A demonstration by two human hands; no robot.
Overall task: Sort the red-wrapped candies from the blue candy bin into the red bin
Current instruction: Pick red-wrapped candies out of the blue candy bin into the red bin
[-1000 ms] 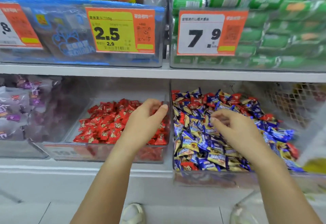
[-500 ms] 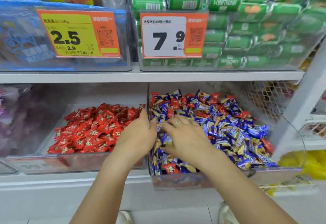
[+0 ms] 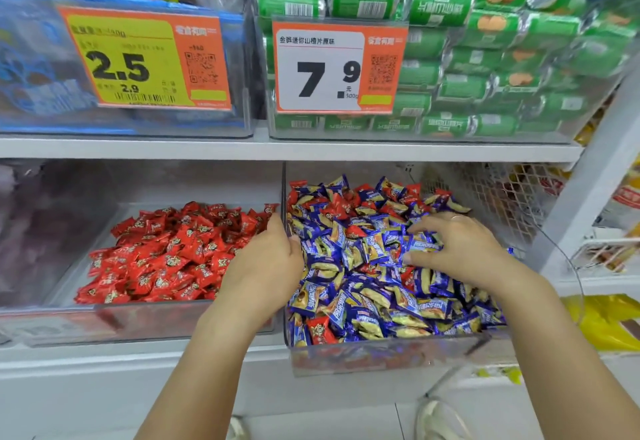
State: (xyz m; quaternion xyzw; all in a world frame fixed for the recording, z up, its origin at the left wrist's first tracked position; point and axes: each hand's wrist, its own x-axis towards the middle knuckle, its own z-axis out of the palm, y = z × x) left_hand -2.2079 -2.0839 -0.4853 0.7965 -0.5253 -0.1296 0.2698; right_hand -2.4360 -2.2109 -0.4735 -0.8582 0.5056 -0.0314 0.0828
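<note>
Nearest, the clear plastic blue candy bin (image 3: pixel 381 358) brims with glossy, crinkled blue wrappers and scattered red-wrapped candies (image 3: pixel 320 330). The right hand (image 3: pixel 460 249) lies on the pile, fingers spread and loose, gripping nothing. The left hand (image 3: pixel 266 266) curls at the divider; whether it holds a candy is unclear. Left, the red bin (image 3: pixel 173 322) holds pillow-shaped red sweets. Above, paper price tags (image 3: pixel 332 65).

White shop shelving (image 3: pixel 277 148), orange price tags (image 3: pixel 337 67), green packets (image 3: pixel 485 58) above, pale floor (image 3: pixel 329 422).
</note>
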